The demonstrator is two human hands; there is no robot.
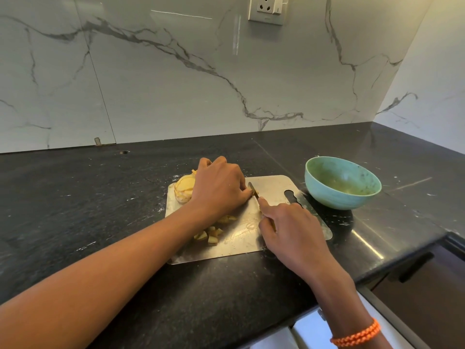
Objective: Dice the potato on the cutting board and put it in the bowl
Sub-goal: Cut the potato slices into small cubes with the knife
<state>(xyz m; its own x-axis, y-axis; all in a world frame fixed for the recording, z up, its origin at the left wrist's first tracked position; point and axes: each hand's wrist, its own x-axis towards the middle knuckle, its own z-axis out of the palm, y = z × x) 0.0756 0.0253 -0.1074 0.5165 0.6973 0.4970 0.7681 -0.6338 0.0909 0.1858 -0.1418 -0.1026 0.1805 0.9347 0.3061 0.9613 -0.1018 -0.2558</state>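
Note:
A steel cutting board (274, 187) lies on the black counter. My left hand (219, 185) curls over a potato piece at the board's middle, mostly hiding it. My right hand (289, 230) grips a knife (253, 190), forefinger along the spine, with the blade right beside my left fingertips. A stack of potato slices (185, 188) sits at the board's far left corner. Several diced potato pieces (211, 235) lie near the board's front, under my left forearm. A green bowl (342, 182) stands just right of the board.
The black stone counter (88, 197) stretches left and back to a marble wall. Its front edge runs close on the right, with a dark drawer front (415, 280) below. A wall socket (266, 8) sits high on the wall.

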